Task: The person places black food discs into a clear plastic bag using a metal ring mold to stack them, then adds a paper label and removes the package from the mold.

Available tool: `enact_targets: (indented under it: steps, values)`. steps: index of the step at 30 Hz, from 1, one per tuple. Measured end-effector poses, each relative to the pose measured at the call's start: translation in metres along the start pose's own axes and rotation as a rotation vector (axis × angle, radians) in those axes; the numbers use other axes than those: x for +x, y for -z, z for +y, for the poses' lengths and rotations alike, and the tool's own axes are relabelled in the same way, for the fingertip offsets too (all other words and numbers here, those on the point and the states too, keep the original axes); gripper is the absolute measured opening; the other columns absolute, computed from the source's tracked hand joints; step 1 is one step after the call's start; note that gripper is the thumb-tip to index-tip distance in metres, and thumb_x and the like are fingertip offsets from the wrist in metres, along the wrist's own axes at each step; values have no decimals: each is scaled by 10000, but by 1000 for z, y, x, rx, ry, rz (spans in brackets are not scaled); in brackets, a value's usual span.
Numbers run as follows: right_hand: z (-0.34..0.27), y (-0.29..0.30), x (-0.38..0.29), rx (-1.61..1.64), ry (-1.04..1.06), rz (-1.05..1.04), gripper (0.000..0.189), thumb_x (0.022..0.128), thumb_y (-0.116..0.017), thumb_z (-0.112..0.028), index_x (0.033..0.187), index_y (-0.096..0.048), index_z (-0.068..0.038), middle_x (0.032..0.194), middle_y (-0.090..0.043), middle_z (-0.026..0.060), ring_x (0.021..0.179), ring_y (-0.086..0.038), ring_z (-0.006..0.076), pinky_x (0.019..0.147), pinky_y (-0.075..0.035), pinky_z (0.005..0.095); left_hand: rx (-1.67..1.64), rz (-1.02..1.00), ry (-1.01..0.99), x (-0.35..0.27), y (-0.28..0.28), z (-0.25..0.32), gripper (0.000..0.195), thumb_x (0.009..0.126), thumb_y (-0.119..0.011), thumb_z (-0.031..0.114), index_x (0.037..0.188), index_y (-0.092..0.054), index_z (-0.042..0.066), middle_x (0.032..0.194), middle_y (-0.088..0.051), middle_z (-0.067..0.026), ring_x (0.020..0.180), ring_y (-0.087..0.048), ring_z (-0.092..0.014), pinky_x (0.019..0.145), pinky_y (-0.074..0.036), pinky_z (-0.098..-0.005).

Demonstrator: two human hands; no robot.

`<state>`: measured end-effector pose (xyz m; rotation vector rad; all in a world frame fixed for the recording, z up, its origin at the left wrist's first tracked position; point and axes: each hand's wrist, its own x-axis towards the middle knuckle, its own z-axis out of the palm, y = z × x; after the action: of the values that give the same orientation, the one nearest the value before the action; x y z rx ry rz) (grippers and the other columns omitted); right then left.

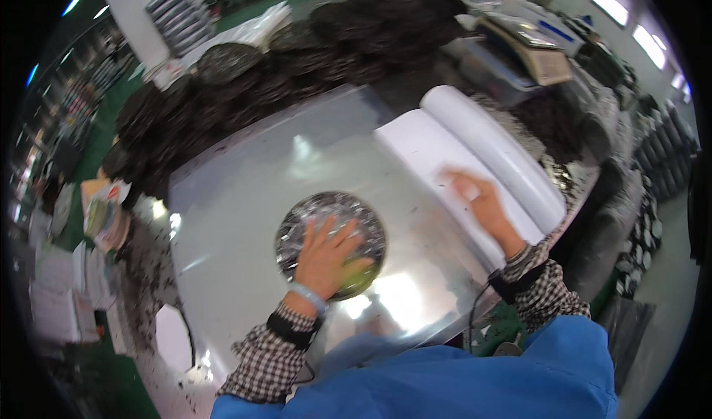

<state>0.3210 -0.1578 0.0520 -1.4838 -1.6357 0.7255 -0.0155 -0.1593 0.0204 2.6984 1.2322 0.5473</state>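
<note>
My left hand [325, 260] lies flat with fingers spread on a dark, glossy round disc [289, 235] with silvery glints. The disc rests on a smooth, shiny sheet [233, 224] that covers much of the tabletop. A yellow-green patch [360, 274] shows beside my left thumb; what it is I cannot tell. Blurred, with its fingers bent, my right hand [478, 199] is over the flat part of a white paper or film roll [495, 146]. Something small and white [473, 193] shows at its fingers, but whether it is held is unclear.
Dark round discs [228, 63] lie in heaps along the table's far edge. A clear plastic bin [495, 66] stands at the back right, near dark wrapped rolls [603, 224]. On the left are paper stacks [67, 302] and a white octagonal piece [173, 338]. A thin cable [473, 316] hangs from my right cuff.
</note>
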Motion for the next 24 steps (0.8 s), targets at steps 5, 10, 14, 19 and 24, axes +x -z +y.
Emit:
enact_targets:
  steps: [5, 10, 14, 19, 24]
  values:
    - [151, 199, -78, -397, -636, 249, 911, 843, -739, -392, 1473, -266, 66, 1342, -532, 272, 1306, -465, 332, 1097, -342, 426, -10, 35, 114, 6, 3, 27, 366, 837, -693, 437, 985, -725, 104, 1282, -628, -36, 1317, -448, -314, 1162, -207, -533]
    - [83, 130, -23, -36, -428, -485, 308, 885, -695, -308, 998, -725, -22, 1081, -707, 108, 993, -649, 230, 869, -495, 304, -98, 137, 231, 13, -20, 23, 119, 845, -642, 104, 928, -699, 41, 1238, -643, -89, 1301, -466, -280, 1141, -281, -493]
    - [98, 99, 80, -667, -21, -193, 280, 815, -684, -176, 1050, -683, -23, 1135, -675, 127, 963, -662, 256, 867, -504, 320, -195, 305, 217, 27, -7, 40, 320, 830, -558, 1, 1127, -653, 70, 1421, -491, -101, 1319, -453, -294, 1157, -250, -510]
    - [165, 28, 182, -1224, 544, 111, 386, 869, -567, -111, 1238, -549, 0, 1407, -497, 179, 1244, -516, 339, 1022, -427, 432, -7, 68, 141, 11, -4, 21, 333, 837, -604, 62, 1146, -693, 145, 1457, -472, -53, 1350, -411, -342, 1162, -224, -524]
    - [209, 23, 200, -1477, 565, 13, 412, 902, -492, -122, 1254, -509, 91, 1413, -450, 288, 1272, -485, 425, 1054, -398, 507, 80, 161, 300, -1, 5, 29, 224, 818, -725, 207, 1038, -753, 181, 1411, -532, -15, 1345, -398, -412, 1138, -299, -473]
